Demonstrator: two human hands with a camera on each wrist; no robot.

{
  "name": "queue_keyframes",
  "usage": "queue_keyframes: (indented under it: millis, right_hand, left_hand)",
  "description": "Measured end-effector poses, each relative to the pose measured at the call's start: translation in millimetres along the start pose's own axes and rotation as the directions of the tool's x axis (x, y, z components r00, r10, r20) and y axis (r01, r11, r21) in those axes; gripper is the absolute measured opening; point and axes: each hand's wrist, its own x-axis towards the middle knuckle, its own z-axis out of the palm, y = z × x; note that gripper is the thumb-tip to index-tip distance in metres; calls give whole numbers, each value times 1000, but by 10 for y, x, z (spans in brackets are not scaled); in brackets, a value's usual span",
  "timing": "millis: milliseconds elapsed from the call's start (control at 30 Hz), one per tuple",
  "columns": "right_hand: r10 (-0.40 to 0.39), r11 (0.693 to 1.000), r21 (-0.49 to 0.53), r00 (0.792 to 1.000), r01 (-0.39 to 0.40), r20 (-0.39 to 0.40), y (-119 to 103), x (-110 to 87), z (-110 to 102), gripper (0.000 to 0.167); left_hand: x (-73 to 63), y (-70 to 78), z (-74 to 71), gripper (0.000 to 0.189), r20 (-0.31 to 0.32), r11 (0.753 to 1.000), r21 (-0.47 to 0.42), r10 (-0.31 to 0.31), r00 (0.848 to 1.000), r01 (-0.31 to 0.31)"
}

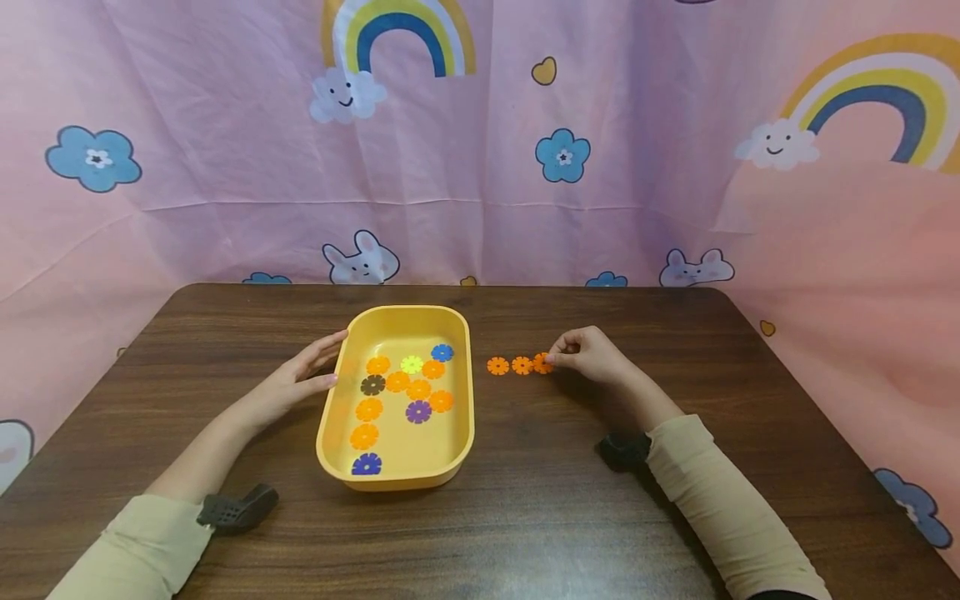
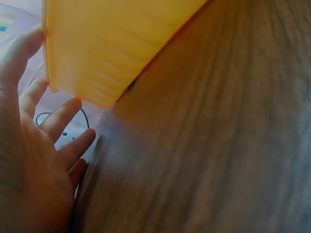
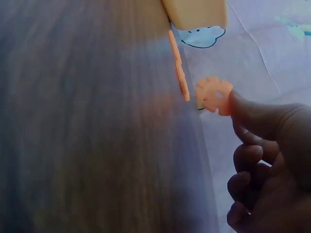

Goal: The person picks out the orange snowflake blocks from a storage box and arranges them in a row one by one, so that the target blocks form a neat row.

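Pinching orange disc, right hand; touching yellow tray, left hand, fingers spread.

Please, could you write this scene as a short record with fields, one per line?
Left grip: at the tray's left rim, fingers spread
Right grip: pinches an orange disc at the row's right end; contact with row unclear
Row: orange discs lying flat on the table, right of tray
In tray: several orange discs, two blue, one lime, one purple, one dark
Backdrop: pink cloth with rainbows
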Motion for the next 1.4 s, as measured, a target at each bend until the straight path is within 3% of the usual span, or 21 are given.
queue_keyframes:
  millis: [400, 1400]
  right_hand:
    - [48, 998, 27, 999, -48, 21, 239, 12, 110, 14]
    - [114, 989, -91, 993, -115, -14, 165, 79, 113, 15]
  left_hand:
    - [-66, -41, 76, 62, 1, 1000, -10, -15, 1000, 15]
    - [3, -14, -2, 62, 6, 1000, -13, 4, 1000, -4]
